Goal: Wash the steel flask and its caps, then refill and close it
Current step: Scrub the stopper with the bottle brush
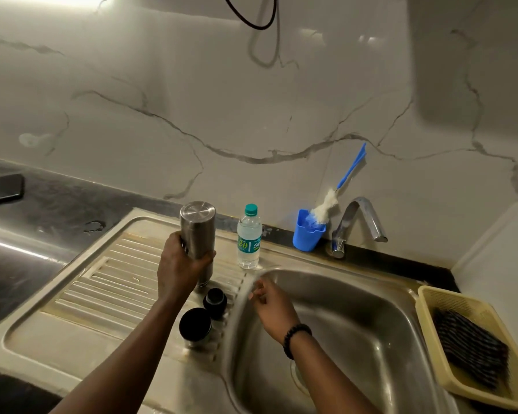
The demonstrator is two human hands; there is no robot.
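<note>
My left hand [181,264] grips the steel flask [198,228], which stands upside down on the ribbed drainboard [108,279], its flat base facing up. Two caps lie just in front of it: a small black inner cap [215,302] and a larger steel outer cap [195,327] with its dark opening upward. My right hand [269,303] hovers over the left rim of the sink basin [356,339], fingers loosely curled, holding nothing. A bead bracelet circles that wrist.
A plastic water bottle [248,237] with a green cap stands right of the flask. A blue cup [308,230] holds a blue-handled bottle brush [338,189]. The tap [359,219] arches over the basin. A yellow basket [467,345] sits at right; a phone [6,188] lies far left.
</note>
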